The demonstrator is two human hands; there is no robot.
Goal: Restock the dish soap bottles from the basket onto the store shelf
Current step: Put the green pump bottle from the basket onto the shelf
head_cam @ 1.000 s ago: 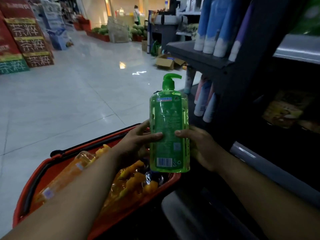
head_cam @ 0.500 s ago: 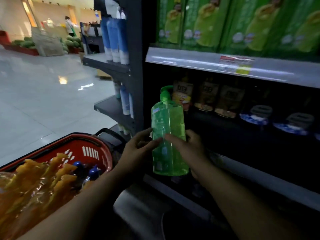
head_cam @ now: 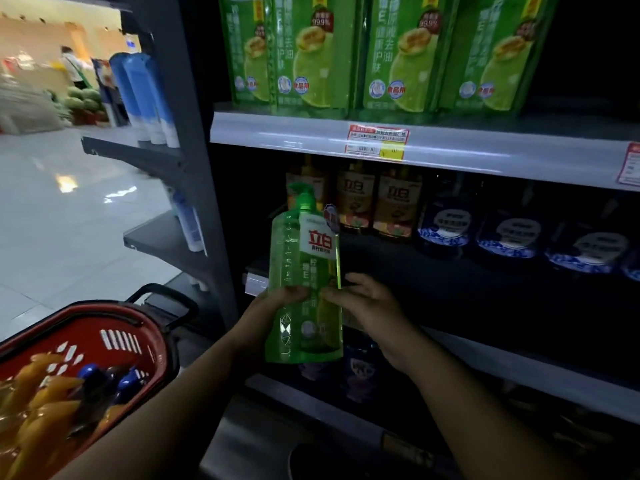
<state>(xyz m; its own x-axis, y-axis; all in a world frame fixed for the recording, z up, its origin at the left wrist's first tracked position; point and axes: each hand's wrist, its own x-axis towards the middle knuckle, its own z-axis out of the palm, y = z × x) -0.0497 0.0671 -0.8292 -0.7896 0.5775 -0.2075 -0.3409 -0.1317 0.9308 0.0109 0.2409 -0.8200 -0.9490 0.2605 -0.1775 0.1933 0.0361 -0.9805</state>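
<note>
A red basket (head_cam: 86, 325) at lower left holds orange bottles (head_cam: 38, 403) and a few blue-capped ones (head_cam: 90, 371). Blue-and-white bottles (head_cam: 145, 98) stand on the end rack beyond it. At centre, the person's left hand (head_cam: 268, 311) and right hand (head_cam: 370, 308) are both clamped round the lower half of a green dish soap bottle (head_cam: 303, 258). They hold it nearly upright, pump on top and label towards the camera, in the air before the dim store shelf (head_cam: 311, 136). Green refill packs (head_cam: 398, 53) line the tier above. Behind the bottle and to its right, amber bottles (head_cam: 391, 202) give way to dark blue-labelled ones (head_cam: 505, 233).
</note>
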